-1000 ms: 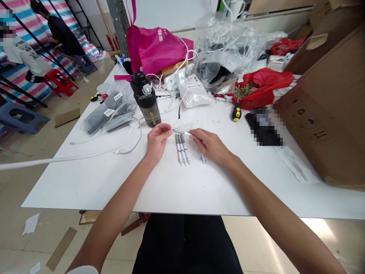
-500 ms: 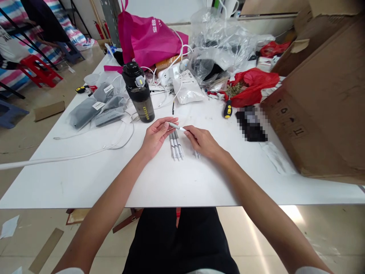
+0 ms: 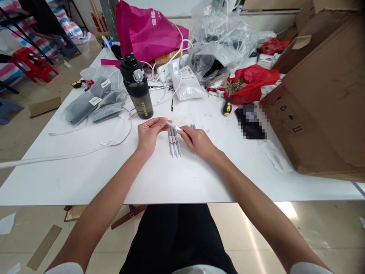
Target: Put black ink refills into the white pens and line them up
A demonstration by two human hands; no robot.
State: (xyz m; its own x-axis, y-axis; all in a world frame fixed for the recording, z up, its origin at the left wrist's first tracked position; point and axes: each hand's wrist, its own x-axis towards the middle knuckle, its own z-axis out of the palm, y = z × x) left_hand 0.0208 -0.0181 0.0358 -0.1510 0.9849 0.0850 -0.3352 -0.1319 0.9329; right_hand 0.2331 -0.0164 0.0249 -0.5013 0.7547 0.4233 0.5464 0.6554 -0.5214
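Both my hands hold one white and grey pen (image 3: 172, 126) just above the white table (image 3: 176, 179). My left hand (image 3: 148, 134) pinches its left end between thumb and fingers. My right hand (image 3: 196, 141) grips its right end. Right under the held pen lie three similar pens (image 3: 174, 142) side by side on the table. Further pen tips (image 3: 193, 126) poke out beyond my right hand, which hides the rest of them.
A dark water bottle (image 3: 137, 88) stands just behind my left hand. Grey packets (image 3: 91, 104) and white cables (image 3: 94, 142) lie to the left. A yellow-handled screwdriver (image 3: 227, 106), red bag (image 3: 252, 85), pink bag (image 3: 148, 32) and clear plastic clutter the back. A large cardboard box (image 3: 327, 99) fills the right side.
My hands have come closer together on the held pen, and my right hand has slid left along it. The view has shifted slightly; the pens on the table stay put.
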